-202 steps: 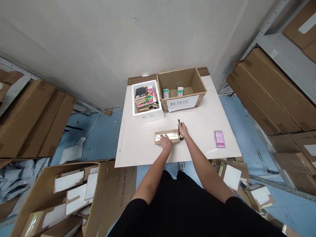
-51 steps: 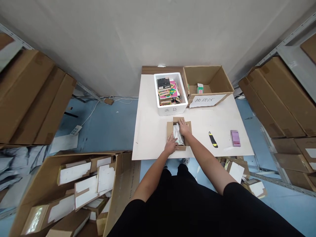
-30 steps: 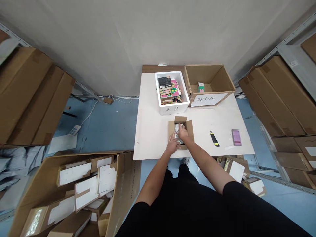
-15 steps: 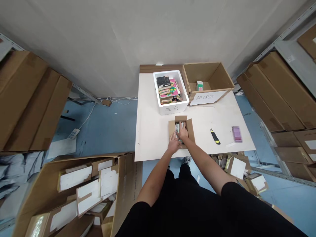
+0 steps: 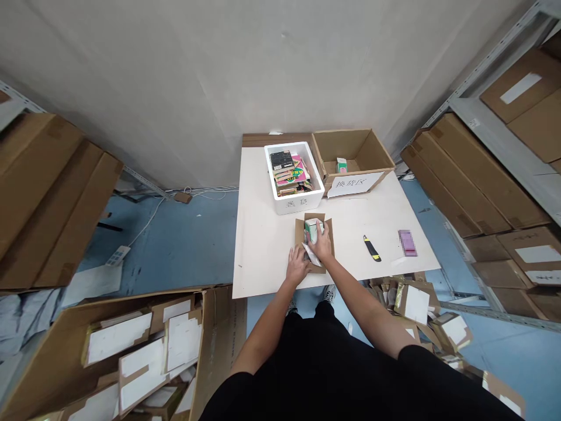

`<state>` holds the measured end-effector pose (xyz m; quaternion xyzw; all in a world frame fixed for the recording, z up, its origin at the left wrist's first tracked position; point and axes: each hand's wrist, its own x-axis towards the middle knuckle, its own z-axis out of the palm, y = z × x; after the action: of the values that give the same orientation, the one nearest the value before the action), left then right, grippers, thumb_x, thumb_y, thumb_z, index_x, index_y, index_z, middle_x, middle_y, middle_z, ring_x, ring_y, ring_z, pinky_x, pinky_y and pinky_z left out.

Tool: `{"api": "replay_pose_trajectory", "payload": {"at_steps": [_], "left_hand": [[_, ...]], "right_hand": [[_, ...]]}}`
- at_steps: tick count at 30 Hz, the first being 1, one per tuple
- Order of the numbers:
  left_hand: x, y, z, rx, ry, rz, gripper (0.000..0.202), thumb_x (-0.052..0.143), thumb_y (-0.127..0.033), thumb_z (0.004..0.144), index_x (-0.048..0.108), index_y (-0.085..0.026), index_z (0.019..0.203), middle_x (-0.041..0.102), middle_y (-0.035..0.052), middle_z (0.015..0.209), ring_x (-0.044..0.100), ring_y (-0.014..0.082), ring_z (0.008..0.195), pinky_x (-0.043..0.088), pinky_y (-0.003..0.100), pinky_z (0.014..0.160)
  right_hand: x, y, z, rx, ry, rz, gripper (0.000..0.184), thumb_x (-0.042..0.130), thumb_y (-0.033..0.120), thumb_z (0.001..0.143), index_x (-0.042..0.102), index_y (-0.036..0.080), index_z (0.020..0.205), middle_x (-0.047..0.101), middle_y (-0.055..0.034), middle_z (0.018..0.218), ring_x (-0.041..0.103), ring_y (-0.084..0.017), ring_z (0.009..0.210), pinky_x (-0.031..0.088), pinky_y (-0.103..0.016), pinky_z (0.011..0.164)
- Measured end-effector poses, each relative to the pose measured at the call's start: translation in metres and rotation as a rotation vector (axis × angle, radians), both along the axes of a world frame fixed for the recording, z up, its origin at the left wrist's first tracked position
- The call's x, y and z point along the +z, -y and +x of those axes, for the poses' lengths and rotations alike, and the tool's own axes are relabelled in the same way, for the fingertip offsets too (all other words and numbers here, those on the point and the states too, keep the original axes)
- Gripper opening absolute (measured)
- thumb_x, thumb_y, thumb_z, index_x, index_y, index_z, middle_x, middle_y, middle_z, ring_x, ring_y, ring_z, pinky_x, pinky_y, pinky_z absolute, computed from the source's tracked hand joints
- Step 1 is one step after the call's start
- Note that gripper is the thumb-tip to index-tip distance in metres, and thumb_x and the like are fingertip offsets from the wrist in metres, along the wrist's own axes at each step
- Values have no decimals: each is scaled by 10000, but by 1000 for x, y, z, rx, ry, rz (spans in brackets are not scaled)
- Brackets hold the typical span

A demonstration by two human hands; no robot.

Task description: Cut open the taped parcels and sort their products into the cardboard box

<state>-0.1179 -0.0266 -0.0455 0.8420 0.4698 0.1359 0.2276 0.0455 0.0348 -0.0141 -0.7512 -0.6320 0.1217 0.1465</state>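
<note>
A small open cardboard box (image 5: 300, 232) stands on the white table with its flaps folded out. My right hand (image 5: 322, 242) reaches into it, fingers closed round a small green-and-white carton (image 5: 312, 224). The carton is tilted up near the box's far side, partly hidden by my fingers. My left hand (image 5: 298, 266) grips the near left edge of the cardboard box. Between the hands lies a whitish slip or wrapping (image 5: 310, 255) whose kind I cannot make out.
Behind stand a white foam box (image 5: 300, 203) of mixed packets and a large labelled cardboard box (image 5: 385, 168) with a small green-and-white carton inside. A yellow-and-black box cutter (image 5: 372, 248) and a blurred purple item (image 5: 407, 243) lie to the right. A big parcel bin (image 5: 219, 333) stands lower left.
The green-and-white carton has come up into sight in my right hand. My left hand has shifted from inside the cardboard box to its near left edge. The camera view has moved slightly.
</note>
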Motion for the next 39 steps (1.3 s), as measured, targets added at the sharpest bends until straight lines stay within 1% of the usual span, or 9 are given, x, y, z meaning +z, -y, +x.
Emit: {"api": "replay_pose_trajectory", "payload": {"at_steps": [4, 7, 9, 13, 17, 20, 26, 35, 39], "left_hand": [[4, 2, -3, 24, -8, -47, 216, 840, -275, 851, 841, -223, 1060, 508, 138, 1628, 280, 423, 1620, 290, 642, 1304], [6, 3, 0, 50, -9, -64, 224, 847, -246, 835, 842, -218, 1056, 501, 143, 1637, 282, 418, 1622, 316, 630, 1294], [7, 4, 3, 57, -25, -60, 237, 848, -228, 829, 840, -221, 1067, 501, 146, 1640, 284, 411, 1623, 335, 621, 1284], [8, 5, 10, 39, -51, -42, 241, 837, -200, 835, 834, -210, 1076, 472, 152, 1666, 283, 392, 1629, 378, 587, 1261], [6, 6, 16, 50, -38, -48, 194, 815, -170, 832, 837, -197, 1023, 453, 151, 1684, 259, 401, 1637, 381, 589, 1252], [5, 6, 18, 56, -38, -48, 196, 802, -163, 829, 840, -203, 1017, 456, 139, 1686, 251, 407, 1640, 389, 583, 1246], [8, 1, 20, 44, -80, -62, 198, 764, -177, 851, 848, -190, 1030, 465, 144, 1685, 247, 432, 1638, 377, 611, 1253], [5, -10, 4, 35, -88, -92, 161, 708, -193, 882, 827, -179, 989, 404, 118, 1735, 70, 371, 1688, 189, 631, 1333], [3, -14, -7, 31, -140, -146, 99, 743, -155, 833, 816, -159, 899, 384, 121, 1747, 68, 392, 1685, 220, 628, 1322]], "right_hand": [[5, -2, 0, 44, -44, 18, 901, 619, 471, 999, 170, 256, 1750, 155, -196, 1752, 345, -381, 1560, 489, -486, 1147], [3, 1, -2, 31, -65, -20, 936, 670, 453, 966, 187, 263, 1745, 249, -198, 1691, 388, -383, 1510, 476, -510, 1148], [-1, 5, -2, 24, -64, -59, 913, 714, 432, 930, 283, 266, 1718, 349, -189, 1606, 448, -382, 1436, 476, -503, 1136], [-6, 11, 1, -51, -36, -106, 688, 727, 368, 900, 531, 202, 1539, 428, -195, 1513, 477, -378, 1360, 482, -473, 1102], [2, 6, 9, -75, -14, -122, 473, 675, 395, 940, 609, 164, 1347, 426, -206, 1551, 491, -361, 1347, 483, -453, 1084], [16, -3, 13, -33, 14, -131, 484, 691, 383, 931, 595, 161, 1350, 371, -221, 1632, 523, -359, 1347, 435, -474, 1142], [43, -7, 11, 10, 23, -57, 825, 676, 370, 925, 344, 225, 1666, 165, -195, 1768, 435, -410, 1491, 399, -528, 1188], [77, -6, 6, 39, -10, 68, 880, 609, 396, 970, 199, 260, 1737, 148, -145, 1779, 345, -378, 1558, 512, -465, 1116], [91, -12, 6, 73, 33, 86, 876, 600, 385, 980, 199, 260, 1749, 143, -111, 1797, 330, -407, 1546, 483, -507, 1144]]}}
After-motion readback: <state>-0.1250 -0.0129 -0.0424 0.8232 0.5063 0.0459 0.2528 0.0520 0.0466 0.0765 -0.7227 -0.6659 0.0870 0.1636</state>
